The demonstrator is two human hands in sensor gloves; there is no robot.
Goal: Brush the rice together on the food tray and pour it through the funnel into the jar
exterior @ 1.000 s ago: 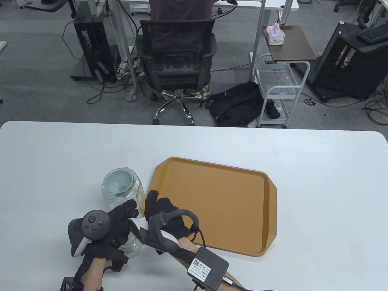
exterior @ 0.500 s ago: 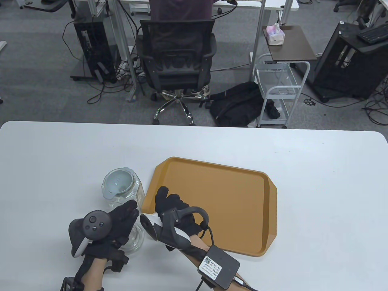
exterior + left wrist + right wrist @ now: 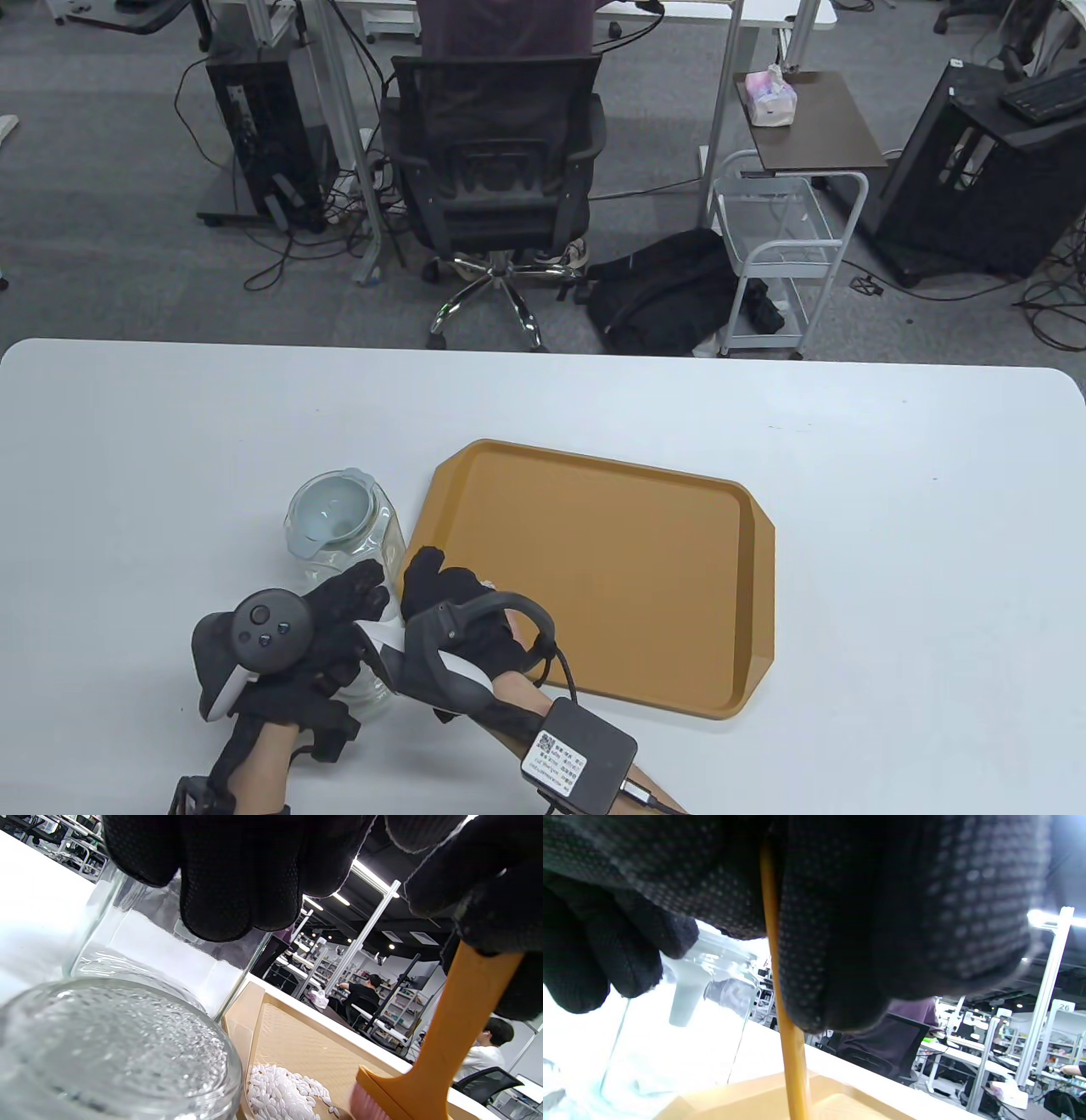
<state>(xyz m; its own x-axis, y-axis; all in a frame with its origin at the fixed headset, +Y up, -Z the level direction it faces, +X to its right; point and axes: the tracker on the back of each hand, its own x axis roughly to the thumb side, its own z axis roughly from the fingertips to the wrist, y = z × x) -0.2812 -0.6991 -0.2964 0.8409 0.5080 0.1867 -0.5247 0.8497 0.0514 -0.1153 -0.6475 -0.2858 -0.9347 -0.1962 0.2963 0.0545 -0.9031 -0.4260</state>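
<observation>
1. Now the rice (image 3: 284, 1086) lies in one small heap in the near left corner of the food tray (image 3: 662, 594), just beside the jar (image 3: 377, 535). From above, the hands hide it.
2. Judging by that, the gathering is nearly done. To finish it well, use short, low strokes towards the corner so that no grains hop over the rim.
3. The brush (image 3: 445, 1052) stands almost upright with its pink bristles down beside the heap. Tilting it a little would probably sweep more cleanly than stabbing.
4. The right hand (image 3: 462, 611) has its fingers wrapped round the orange handle.
5. The left hand (image 3: 297, 654) reaches towards the jar wall with its fingers stretched out. I cannot tell whether it grips anything.
6. For pouring, this corner looks like the natural spout. The funnel (image 3: 331, 514) already sits in the jar mouth, so the tray should be lifted slowly.
7. Count:
   - one heap of rice
   - one tray
   - one brush
   - one funnel
   - one jar
   - one rounded glass piece (image 3: 106, 1052) under the left hand
   - two gloved hands
</observation>
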